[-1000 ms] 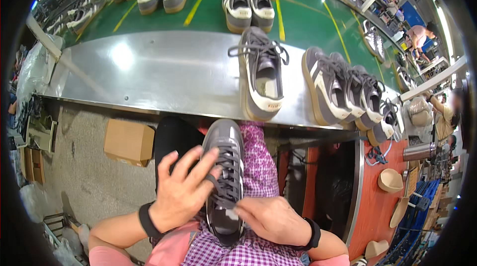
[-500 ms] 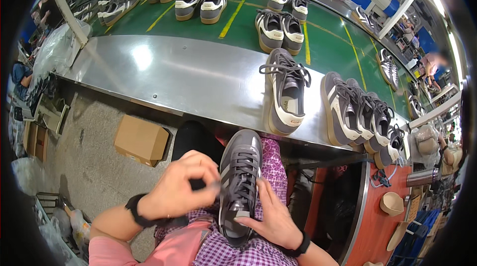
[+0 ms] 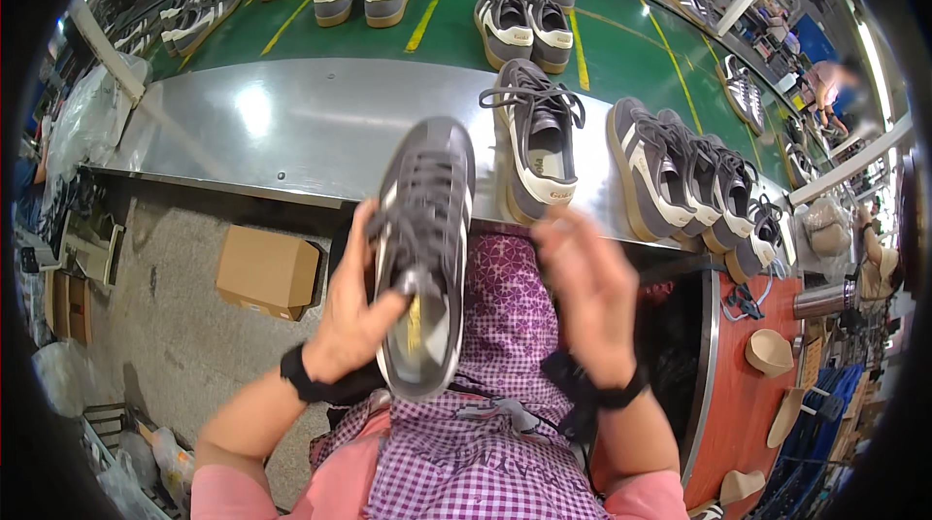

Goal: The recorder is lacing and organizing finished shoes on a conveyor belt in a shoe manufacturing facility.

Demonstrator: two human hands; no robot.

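Note:
My left hand grips a dark grey sneaker with white side stripes, its thumb at the shoe's tongue. The toe points away from me over the metal ledge, and the inside of the heel faces up, showing a pale insole. Blurred by motion, my right hand is raised just below the heel of another grey-and-white sneaker; its fingers are too smeared to read. That second shoe stands on the metal ledge, laces looped, heel toward me.
More grey-and-white sneakers stand in a row on the ledge's right. Behind runs a green conveyor belt with yellow lines, carrying several pairs. A cardboard box lies on the floor at left. A red-brown table holds beige moulded pieces.
The held sneaker has risen from my lap toward the ledge, now in my left hand alone. My right hand has left it and moved up and right, toward the standing shoe.

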